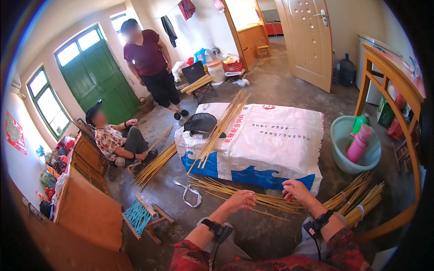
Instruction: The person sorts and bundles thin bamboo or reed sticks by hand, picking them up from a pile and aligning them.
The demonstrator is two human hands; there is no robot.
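Note:
My left hand [239, 201] is held over the near side of a loose bundle of thin yellow sticks [266, 202] on the floor. Its fingers are loosely bent and apart, with nothing seen in them. To the right, my right hand [296, 190] hovers by the near edge of a white woven sack [280, 135] with a blue wave band. Its fingers curl toward the left hand, and no held thing shows. Across the sack lies another bundle of sticks [221, 131], beside a black plastic bag [200, 124].
Tied stick bundles [364, 205] lie at my right, near a pale green basin [350, 165] holding bottles and a wooden frame [407, 126]. Left are a white strap loop [190, 196] and a corded stool [140, 217]. One person sits by more sticks [158, 165]; another stands behind.

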